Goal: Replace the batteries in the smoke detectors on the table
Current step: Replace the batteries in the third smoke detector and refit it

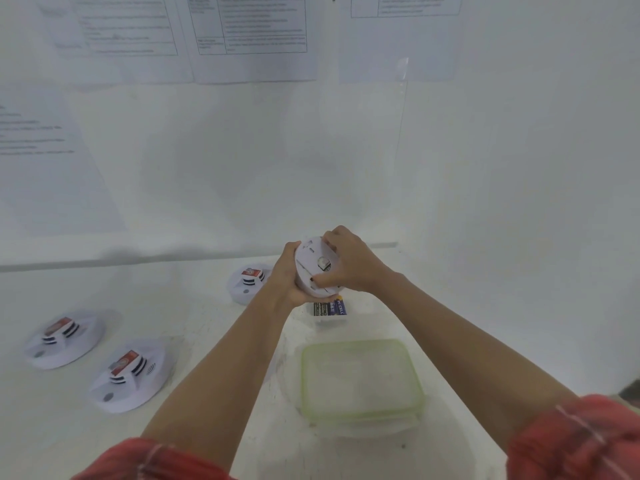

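Fingers (337,237) around smoke detector (313,268) rim

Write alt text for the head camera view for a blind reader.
A left hand and a right hand grip a round white plastic smoke detector above a white table. Three more detectors lie to the left; a green-rimmed clear plastic container sits nearer.

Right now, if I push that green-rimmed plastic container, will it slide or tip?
The green-rimmed plastic container is low and wide, so it would probably slide rather than tip. Nothing shows through its translucent lid, so it is likely light.
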A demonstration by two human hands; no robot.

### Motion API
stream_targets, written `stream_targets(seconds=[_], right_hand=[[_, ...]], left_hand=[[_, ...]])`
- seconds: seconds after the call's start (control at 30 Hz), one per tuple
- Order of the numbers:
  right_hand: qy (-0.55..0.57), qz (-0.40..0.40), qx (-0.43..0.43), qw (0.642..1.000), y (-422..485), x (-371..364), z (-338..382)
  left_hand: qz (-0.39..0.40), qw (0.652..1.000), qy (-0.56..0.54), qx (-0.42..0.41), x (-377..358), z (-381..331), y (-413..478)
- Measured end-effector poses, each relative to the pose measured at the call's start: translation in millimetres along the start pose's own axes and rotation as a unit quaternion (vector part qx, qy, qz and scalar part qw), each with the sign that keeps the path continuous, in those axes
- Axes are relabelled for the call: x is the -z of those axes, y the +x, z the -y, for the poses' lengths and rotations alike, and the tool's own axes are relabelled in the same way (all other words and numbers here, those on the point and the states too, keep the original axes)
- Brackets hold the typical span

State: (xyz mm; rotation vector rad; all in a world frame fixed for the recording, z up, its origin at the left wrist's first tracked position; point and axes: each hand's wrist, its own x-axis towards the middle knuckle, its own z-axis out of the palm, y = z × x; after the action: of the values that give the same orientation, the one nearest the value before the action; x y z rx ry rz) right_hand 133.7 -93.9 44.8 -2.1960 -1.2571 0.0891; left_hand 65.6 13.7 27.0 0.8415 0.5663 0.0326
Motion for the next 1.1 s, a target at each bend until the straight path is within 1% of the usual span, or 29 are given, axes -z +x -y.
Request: stream_targets(seconds=[0.13, 0.23, 0.43, 0.6, 0.7, 0.77, 0.9, 1.0, 1.1], right_hand=[[0.008, 0.003, -0.013, 1.000, -3, -5, -1], [0.022, -0.005, -0.044, 0.999, -4, -12, -4], [0.028, 0.000, -0.057, 0.998, -5, -6, 3], [-0.034, 0.020, -0.019, 0.999, -6, -6, 6], [-0.049, 0.023, 0.011, 0.998, -4, -8, 7], [-0.032, 0.015, 0.014, 0.999, 0, -4, 8], [0.025, 0.006, -0.006, 1.000, 5, 8, 7], [0.080, -0.006, -0.023, 0.997, -3, 16, 11], [0.127, -0.026, -0.018, 0.991, -14, 21, 15]], left_hand=[[-0.008, 1.000, -0.008, 0.000, 4, 1, 4], [-0.028, 0.999, 0.011, -0.021, 4, 0, 7], [-0.044, 0.998, 0.041, -0.026, -7, -1, 1], [-0.056, 0.997, 0.052, -0.006, -3, -2, 4], [-0.040, 0.997, 0.058, -0.014, 1, -5, 5], [-0.027, 0.998, 0.061, -0.019, 2, -10, 6], [-0.006, 0.999, 0.043, -0.023, -3, -17, -1], [-0.007, 0.998, 0.061, -0.029, -1, -12, -11], [-0.010, 0.999, 0.037, -0.031, 7, -4, -20]])
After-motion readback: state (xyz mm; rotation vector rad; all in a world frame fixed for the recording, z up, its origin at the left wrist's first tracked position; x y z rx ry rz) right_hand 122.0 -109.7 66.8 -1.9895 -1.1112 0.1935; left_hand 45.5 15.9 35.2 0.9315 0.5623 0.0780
